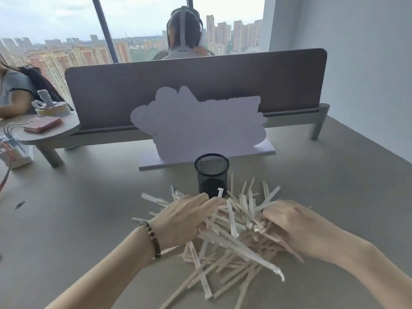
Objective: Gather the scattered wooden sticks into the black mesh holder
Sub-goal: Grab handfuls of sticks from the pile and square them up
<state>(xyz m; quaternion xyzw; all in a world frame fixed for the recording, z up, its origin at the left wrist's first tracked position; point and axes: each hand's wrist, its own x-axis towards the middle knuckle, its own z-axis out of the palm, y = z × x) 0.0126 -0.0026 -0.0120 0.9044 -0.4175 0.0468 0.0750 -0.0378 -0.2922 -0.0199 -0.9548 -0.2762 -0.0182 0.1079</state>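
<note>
Broad grey counter (78, 219), bare but for the work in the middle. Tangled heap of wooden sticks (231, 237) near its front edge, crossed every way, some splayed toward the camera. Just behind the heap, touching its far fringe, upright black mesh holder (211, 175), seemingly empty. Left hand (182, 221) laid on the heap's left side, fingers curled loosely into the sticks. Right hand (287, 226) on the right side, fingers bent in among them; firm grip on any bundle impossible to tell through the blur. Step in hand, by the look of it: raking the pile together from both flanks. Next move calls for aligning a bundle lengthwise, pinching it tight, then standing it end-down into the holder without tipping it.
</note>
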